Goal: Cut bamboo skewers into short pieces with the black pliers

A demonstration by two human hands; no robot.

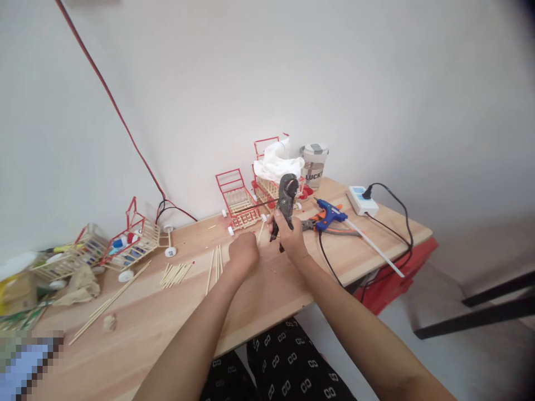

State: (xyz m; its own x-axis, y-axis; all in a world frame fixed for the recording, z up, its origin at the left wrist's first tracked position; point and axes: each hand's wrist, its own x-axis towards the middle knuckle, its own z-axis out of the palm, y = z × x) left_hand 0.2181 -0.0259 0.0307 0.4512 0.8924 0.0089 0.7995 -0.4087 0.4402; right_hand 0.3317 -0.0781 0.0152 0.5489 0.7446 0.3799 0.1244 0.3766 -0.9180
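My right hand (287, 235) is closed around the handles of black pliers (286, 200), raised upright above the wooden table (267, 289). A thin dark stick (254, 207) runs leftward from the pliers' jaws. My left hand (243, 253) is closed in a fist just left of the pliers; what it grips is hidden. Loose wooden sticks (215, 264) lie on the table below the left hand, and a small pile of short sticks (175, 274) lies further left.
Red-and-wood stick cart models (236, 200) stand at the back, one holding white cloth (278, 164). A blue glue gun (330, 214), orange-handled pliers, a power strip (361, 199) with black cord and a plastic cup (314, 165) sit at right. More models and clutter (83, 250) lie at left.
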